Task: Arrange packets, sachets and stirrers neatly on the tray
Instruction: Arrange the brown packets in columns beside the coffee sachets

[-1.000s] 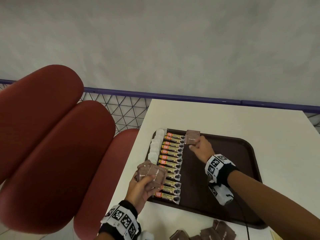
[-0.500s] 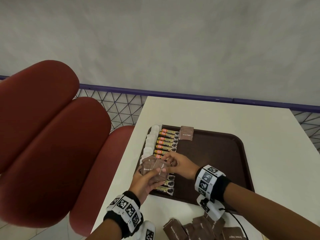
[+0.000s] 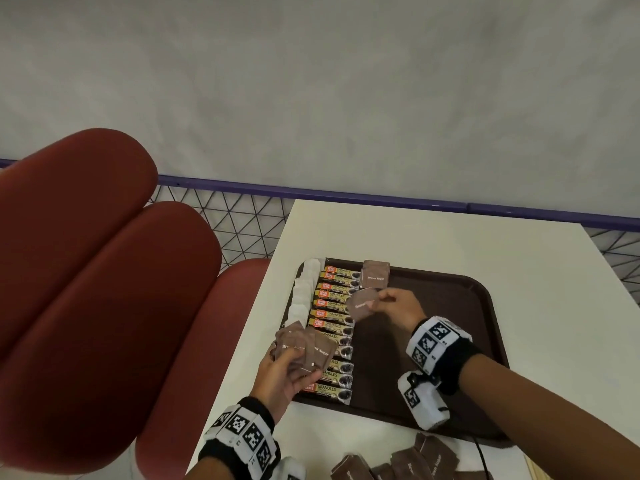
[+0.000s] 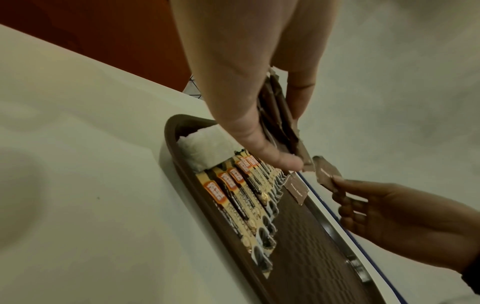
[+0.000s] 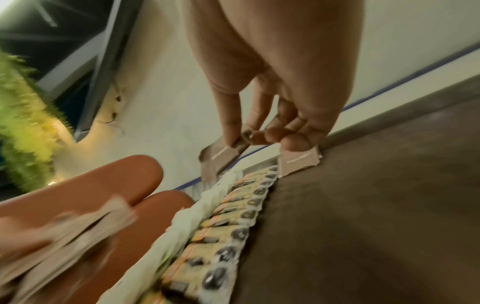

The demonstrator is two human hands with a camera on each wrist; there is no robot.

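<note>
Bare tray (image 3: 450, 341) floor lies right of the coffee sachets (image 3: 334, 327) — one sugar packet (image 3: 376, 276) at its far edge.

Rectangular dark brown plastic tray (image 3: 467, 306) lies flat on the table. Along its left edge runs a column of white paper sachets (image 3: 304, 296); just beside it, a column of overlapping yellow-and-black coffee granule stick packets (image 3: 334, 308). One square brown sugar sachet (image 3: 375, 277) lies flat at the far end. Another brown sachet (image 3: 362, 304) is pinched above the tray; a fanned stack of brown sachets (image 3: 304, 349) is held over the near-left corner
</note>
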